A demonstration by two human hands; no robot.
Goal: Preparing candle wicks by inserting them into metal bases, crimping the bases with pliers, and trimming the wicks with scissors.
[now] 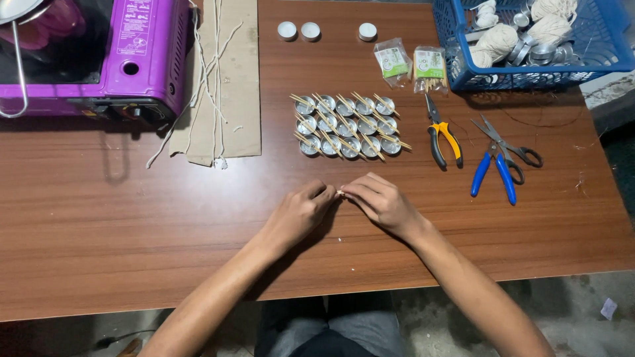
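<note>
My left hand (301, 211) and my right hand (377, 199) meet at the middle of the brown wooden table (99, 218). Both pinch one small pale wooden stick (340, 193) between their fingertips; most of it is hidden by the fingers. Just beyond the hands stands a block of several small round metal cups (347, 125), in three rows, each with thin wooden sticks laid across its rim.
A purple portable gas stove (99, 59) sits far left, beside cardboard (231, 79) with white strings. Three filled tealight cups (309, 30), two small packets (410, 65), a blue basket (529, 39) of string balls and metal cups, yellow-handled pliers (442, 135), scissors (509, 147) and blue-handled pliers (495, 173) lie beyond.
</note>
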